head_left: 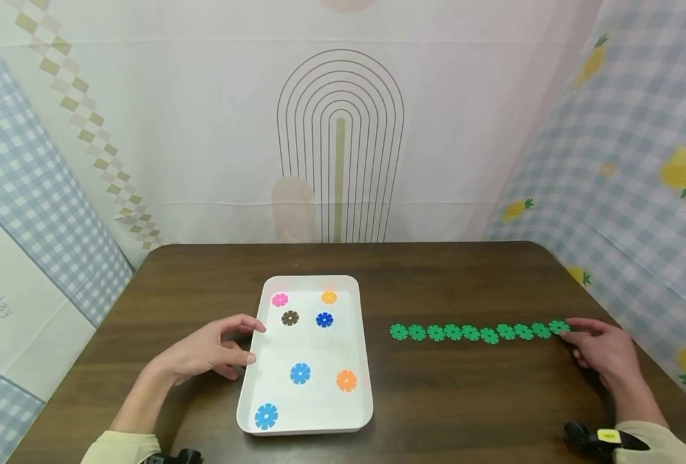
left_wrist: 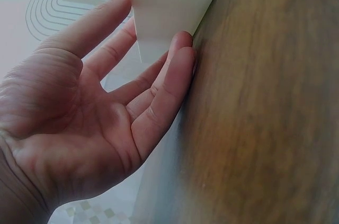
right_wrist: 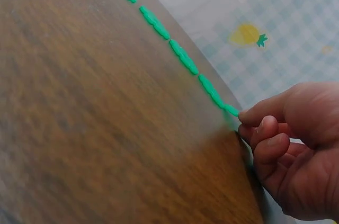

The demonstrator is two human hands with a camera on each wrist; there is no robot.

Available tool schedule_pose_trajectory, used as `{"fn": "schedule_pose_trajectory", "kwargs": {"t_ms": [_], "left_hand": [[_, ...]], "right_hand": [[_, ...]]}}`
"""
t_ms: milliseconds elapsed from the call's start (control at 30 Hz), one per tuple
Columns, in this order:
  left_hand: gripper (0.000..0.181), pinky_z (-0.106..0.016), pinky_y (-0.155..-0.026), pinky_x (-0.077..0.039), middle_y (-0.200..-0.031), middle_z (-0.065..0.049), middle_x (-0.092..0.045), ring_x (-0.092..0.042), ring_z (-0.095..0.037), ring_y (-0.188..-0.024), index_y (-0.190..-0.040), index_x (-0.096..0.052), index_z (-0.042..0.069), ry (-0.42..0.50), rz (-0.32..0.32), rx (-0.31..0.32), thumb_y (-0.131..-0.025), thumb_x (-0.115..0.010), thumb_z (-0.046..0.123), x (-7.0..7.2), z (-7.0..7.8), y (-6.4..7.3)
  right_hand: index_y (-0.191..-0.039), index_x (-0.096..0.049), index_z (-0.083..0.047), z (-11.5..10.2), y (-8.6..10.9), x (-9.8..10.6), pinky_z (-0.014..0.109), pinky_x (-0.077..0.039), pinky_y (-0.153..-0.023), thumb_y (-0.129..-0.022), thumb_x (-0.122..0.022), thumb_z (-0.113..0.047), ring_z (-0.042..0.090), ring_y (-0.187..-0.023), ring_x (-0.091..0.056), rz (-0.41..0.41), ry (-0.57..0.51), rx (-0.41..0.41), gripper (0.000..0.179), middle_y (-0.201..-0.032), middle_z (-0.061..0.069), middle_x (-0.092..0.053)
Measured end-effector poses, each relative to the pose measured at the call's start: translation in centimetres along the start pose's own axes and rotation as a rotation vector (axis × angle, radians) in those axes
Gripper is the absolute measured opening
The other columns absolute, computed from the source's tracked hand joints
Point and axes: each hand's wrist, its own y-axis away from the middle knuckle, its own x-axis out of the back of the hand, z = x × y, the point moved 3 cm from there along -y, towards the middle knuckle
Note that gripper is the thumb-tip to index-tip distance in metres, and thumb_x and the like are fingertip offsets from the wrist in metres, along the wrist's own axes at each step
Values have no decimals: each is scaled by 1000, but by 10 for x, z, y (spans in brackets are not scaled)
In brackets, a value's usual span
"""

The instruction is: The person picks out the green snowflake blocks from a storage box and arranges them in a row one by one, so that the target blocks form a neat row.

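Observation:
My left hand (head_left: 212,348) rests against the left side of a white tray (head_left: 320,348). Its thumb and forefinger touch the rim, and the other fingers curve loosely by the tray wall (left_wrist: 164,12) in the left wrist view. At the right end of a row of green notched discs (head_left: 453,332), my right hand (head_left: 604,351) pinches the last green disc (head_left: 558,327) between thumb and forefinger. That green disc (right_wrist: 231,110) sits slightly tilted in the right wrist view, its edge right at its neighbour. The remaining right fingers curl inward.
Inside the tray lie several loose discs, among them a pink disc (head_left: 280,299), a brown disc (head_left: 289,318), a dark blue disc (head_left: 324,319) and an orange disc (head_left: 346,380). The brown wooden table (head_left: 436,406) meets a patterned curtain (head_left: 221,129) behind.

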Motion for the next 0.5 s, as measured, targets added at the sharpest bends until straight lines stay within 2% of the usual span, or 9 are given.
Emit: {"fn": "schedule_pose_trajectory", "kwargs": {"t_ms": [167, 300, 400, 500], "left_hand": [[55, -46, -78, -63, -154, -30, -39, -69, -26, -98, -141, -54, 7, 0, 4, -2, -94, -81, 18, 0, 0, -1], [55, -46, -78, -63, -153, -29, -40, -69, -26, -98, -141, -55, 7, 0, -1, -2, -94, -81, 18, 0, 0, -2], [55, -46, -77, -63, -152, -28, -41, -69, -25, -97, -141, -55, 7, 1, -6, -6, -94, -81, 18, -1, -1, -2], [54, -46, -77, -63, -151, -29, -43, -68, -25, -96, -143, -55, 7, -11, -10, -12, -96, -79, 19, 0, 1, -1]], "right_hand": [[-145, -52, 10, -1, 0, 1, 30, -56, -57, -103, -62, -17, 10, -61, -60, 4, 21, 13, 52, -78, -6, -62], [-146, -51, 7, -6, 6, 6, 31, -54, -57, -105, -60, -24, 11, -63, -60, 40, 30, 32, 52, -79, -6, -62], [-143, -55, 3, -21, 13, 11, 32, -53, -57, -106, -61, -32, 11, -66, -61, 87, 15, 85, 52, -80, -14, -63], [-134, -63, -4, -50, 23, 16, 31, -53, -57, -104, -63, -42, 10, -65, -62, 133, 2, 181, 48, -79, -21, -60]]}}
